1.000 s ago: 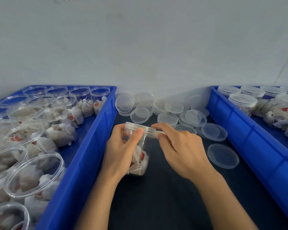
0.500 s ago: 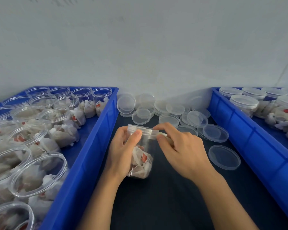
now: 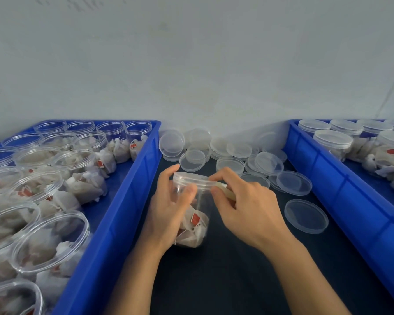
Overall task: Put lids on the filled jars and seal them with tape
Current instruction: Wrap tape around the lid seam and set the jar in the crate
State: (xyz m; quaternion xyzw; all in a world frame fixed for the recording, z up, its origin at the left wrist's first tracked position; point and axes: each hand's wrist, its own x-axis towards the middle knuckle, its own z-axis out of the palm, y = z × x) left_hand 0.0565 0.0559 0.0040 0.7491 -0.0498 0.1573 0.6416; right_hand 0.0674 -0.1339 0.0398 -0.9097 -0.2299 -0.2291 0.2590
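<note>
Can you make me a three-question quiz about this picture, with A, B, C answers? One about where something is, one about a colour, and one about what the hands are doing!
1. Where are the loose clear round plastic lids?
A. on the dark table between the bins
B. on the floor
C. stacked on an arm

2. What colour are the big plastic bins?
A. red
B. blue
C. green

3. What is the left hand doing?
A. resting flat
B. pointing at the wall
C. holding the clear plastic jar of tea bags

Answers: 1 A, they lie on the dark table. 2 B, both bins are blue. 3 C, its fingers wrap the jar while the right hand pinches at its rim.
</note>
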